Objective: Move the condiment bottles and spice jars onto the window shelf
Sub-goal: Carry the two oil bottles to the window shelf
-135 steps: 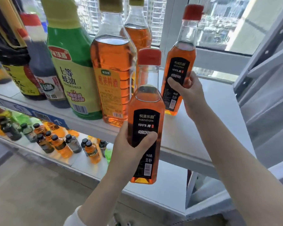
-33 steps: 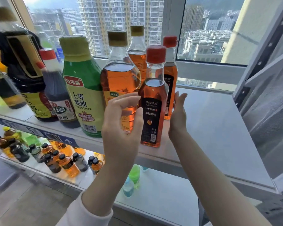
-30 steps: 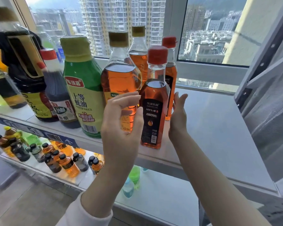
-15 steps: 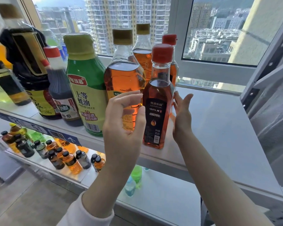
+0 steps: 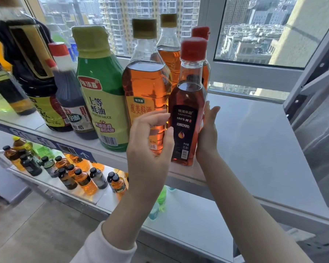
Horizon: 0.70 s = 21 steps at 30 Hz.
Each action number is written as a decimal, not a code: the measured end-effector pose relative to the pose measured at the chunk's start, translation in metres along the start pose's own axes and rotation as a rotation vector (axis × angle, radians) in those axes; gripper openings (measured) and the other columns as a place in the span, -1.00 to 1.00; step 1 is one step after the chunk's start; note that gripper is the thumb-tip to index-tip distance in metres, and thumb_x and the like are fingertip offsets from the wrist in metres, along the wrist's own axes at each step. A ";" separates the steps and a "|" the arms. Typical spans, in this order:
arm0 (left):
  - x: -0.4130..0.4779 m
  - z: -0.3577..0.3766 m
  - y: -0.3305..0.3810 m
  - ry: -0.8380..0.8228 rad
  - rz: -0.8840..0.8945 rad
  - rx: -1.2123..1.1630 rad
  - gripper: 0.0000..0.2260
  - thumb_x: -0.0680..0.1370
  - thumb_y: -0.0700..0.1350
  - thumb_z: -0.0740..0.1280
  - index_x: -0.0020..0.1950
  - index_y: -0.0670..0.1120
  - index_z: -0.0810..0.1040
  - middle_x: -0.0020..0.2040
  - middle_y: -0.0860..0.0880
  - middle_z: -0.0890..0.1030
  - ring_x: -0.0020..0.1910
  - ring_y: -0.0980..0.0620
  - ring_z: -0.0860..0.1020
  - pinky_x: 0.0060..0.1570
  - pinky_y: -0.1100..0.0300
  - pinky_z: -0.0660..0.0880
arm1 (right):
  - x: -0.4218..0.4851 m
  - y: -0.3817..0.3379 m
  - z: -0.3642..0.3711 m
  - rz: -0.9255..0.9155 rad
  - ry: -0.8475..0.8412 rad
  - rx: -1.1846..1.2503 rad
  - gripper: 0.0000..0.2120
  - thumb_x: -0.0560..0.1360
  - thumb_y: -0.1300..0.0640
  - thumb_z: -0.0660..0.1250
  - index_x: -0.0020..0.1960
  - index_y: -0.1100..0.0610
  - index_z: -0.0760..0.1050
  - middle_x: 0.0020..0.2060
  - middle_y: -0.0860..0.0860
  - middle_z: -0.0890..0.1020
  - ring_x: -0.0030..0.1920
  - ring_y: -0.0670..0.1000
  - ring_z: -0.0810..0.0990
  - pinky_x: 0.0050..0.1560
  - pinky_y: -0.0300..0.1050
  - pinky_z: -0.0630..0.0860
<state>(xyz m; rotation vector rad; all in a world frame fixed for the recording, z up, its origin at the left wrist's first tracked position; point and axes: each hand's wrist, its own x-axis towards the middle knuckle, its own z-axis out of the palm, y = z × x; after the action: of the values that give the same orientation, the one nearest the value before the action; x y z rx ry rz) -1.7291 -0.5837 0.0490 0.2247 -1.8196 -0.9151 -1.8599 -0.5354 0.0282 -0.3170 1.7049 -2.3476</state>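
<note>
A red-capped bottle of amber oil with a black label [image 5: 186, 118] stands upright near the front edge of the white window shelf [image 5: 254, 141]. My left hand [image 5: 150, 147] hovers just left of it, fingers loosely curved, holding nothing. My right hand [image 5: 207, 131] lies flat along the bottle's right side with straight fingers. A second red-capped bottle [image 5: 200, 33] stands behind it, mostly hidden.
Left of the oil bottle stand a tall amber cooking-wine bottle [image 5: 146, 86], a green oyster sauce bottle [image 5: 101, 92], a vinegar bottle [image 5: 72, 107] and a dark soy bottle [image 5: 32, 73]. Several small bottles [image 5: 82, 179] sit on the lower shelf. A metal frame [image 5: 315, 69] borders the right.
The bottle my left hand held in the air 4.5 s ago now stands on the shelf, released. Over the last second both hands stay beside it; the view has drifted slightly.
</note>
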 end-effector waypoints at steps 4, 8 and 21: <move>-0.001 -0.003 -0.002 0.000 -0.021 -0.018 -0.83 0.52 -0.16 0.25 0.08 -0.15 0.50 0.07 0.03 0.52 0.10 0.05 0.52 0.06 0.30 0.47 | 0.001 0.003 0.003 -0.006 0.025 0.063 -0.44 0.57 -0.25 -0.14 0.47 -0.05 0.22 0.39 -0.04 0.38 0.27 -0.09 0.44 0.36 -0.04 0.35; -0.003 -0.004 -0.004 0.003 -0.026 -0.017 -0.83 0.52 -0.16 0.25 0.08 -0.14 0.50 0.08 0.02 0.52 0.09 0.04 0.52 0.06 0.25 0.48 | 0.003 0.006 0.004 -0.005 0.052 0.064 -0.43 0.57 -0.27 -0.14 0.47 -0.05 0.22 0.41 -0.05 0.36 0.33 -0.06 0.41 0.37 -0.04 0.33; -0.014 -0.011 -0.017 -0.042 -0.007 -0.006 -0.85 0.52 -0.25 0.28 0.09 -0.15 0.48 0.04 0.07 0.48 0.06 0.04 0.51 0.05 0.22 0.49 | -0.011 0.008 -0.002 -0.017 0.189 -0.077 -0.43 0.57 -0.25 -0.21 0.49 -0.06 0.15 0.49 -0.08 0.18 0.49 -0.06 0.13 0.46 0.00 0.06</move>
<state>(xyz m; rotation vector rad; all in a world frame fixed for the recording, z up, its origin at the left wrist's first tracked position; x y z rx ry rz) -1.7175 -0.5936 0.0294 0.2089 -1.8557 -0.9366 -1.8500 -0.5326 0.0190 -0.1256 1.8873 -2.3949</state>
